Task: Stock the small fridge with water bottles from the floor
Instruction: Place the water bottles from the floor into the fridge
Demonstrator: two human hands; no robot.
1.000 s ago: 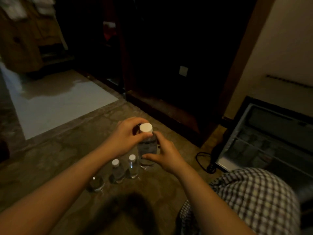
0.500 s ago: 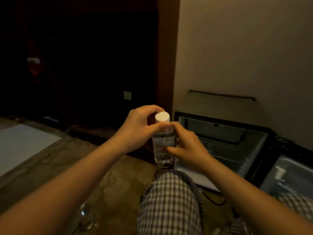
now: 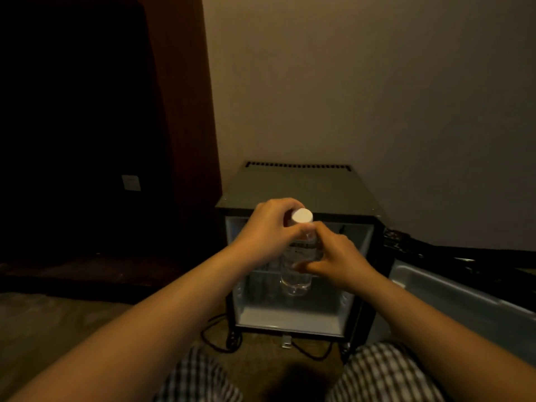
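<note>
Bottle point(image 3: 296, 274) gripped upright by left hand point(image 3: 268, 232) and right hand point(image 3: 336, 261) — beyond them, the fridge point(image 3: 295, 187) shelf edge could catch its base and tip it

dim warm light; left side black; soft blur, edges bowed.

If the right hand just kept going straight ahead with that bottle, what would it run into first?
Probably nothing at first: the right hand, gripping the water bottle, points into the open fridge. The wire shelf or back wall likely comes next; depth is unclear.
</note>
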